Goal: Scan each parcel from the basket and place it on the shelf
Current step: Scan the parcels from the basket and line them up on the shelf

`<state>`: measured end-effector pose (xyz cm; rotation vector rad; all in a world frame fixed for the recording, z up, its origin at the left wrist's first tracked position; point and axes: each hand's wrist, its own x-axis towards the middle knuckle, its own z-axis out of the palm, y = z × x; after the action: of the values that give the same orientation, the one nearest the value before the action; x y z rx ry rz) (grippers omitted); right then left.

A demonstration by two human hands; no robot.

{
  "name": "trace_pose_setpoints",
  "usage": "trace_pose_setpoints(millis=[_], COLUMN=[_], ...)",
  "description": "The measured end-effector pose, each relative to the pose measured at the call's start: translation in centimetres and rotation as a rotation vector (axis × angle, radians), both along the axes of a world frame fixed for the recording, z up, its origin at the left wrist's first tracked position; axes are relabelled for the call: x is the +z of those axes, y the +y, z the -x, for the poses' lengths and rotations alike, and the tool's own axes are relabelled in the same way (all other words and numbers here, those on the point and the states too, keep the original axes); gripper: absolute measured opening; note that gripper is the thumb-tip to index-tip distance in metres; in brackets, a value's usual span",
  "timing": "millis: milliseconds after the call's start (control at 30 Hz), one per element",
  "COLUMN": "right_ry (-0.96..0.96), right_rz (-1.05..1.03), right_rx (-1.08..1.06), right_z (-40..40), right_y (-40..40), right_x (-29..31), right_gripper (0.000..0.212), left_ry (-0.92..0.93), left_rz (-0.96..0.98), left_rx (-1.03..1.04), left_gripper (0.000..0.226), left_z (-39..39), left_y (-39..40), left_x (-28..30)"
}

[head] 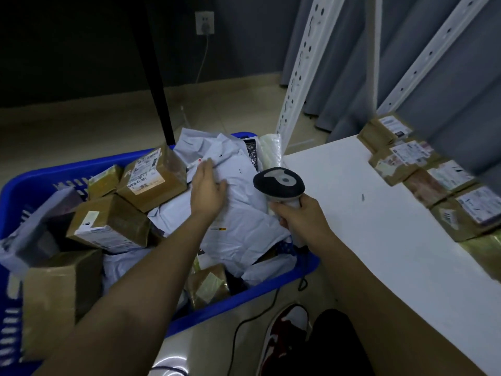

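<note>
A blue plastic basket [32, 180] on the floor is piled with cardboard boxes and pale grey mailer bags. My left hand [207, 189] lies flat with straight fingers on a pale grey mailer bag [238, 202] at the top of the pile. Just to its right, my right hand [296, 213] grips the handle of a black-and-white barcode scanner [279, 183], whose head is over the basket's right side. The white shelf board [366, 207] is to the right, with several taped cardboard parcels [439, 183] lined along its far edge.
White perforated shelf uprights [298, 71] rise behind the board, in front of grey curtains. A black pole [158, 77] stands behind the basket. The scanner's black cable [244, 325] trails on the floor beside my shoe [284, 332]. A labelled box [151, 175] lies left of my left hand.
</note>
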<state>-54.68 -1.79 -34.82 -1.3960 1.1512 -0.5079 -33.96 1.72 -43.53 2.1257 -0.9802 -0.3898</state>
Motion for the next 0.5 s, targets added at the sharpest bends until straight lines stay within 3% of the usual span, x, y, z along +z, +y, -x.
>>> trace_pose_setpoints(millis=[167,267,367,500], right_ry=[-0.045,-0.027,-0.019,-0.061], right_rz=[-0.074,-0.06,-0.05,-0.044], right_rx=[-0.057,-0.081,-0.107,-0.163], right_z=[0.0,0.5,1.0,2.0], right_y=[-0.1,0.0,0.5,0.7], right_x=[-0.4,-0.3,0.1,1.6], right_gripper=[0.015,0.018,0.016,0.011], left_ry=[-0.049,-0.048,-0.049,-0.016], left_rz=[-0.147,-0.203,-0.149,0.051], left_rx=[0.052,0.049,-0.011,-0.09], left_gripper=[0.047,0.012,0.04,0.02], left_z=[-2.1,-2.5,-2.4,0.7], left_y=[-3.7,-3.6,-2.9,-1.7], left_x=[0.6,0.6,0.5,4.7])
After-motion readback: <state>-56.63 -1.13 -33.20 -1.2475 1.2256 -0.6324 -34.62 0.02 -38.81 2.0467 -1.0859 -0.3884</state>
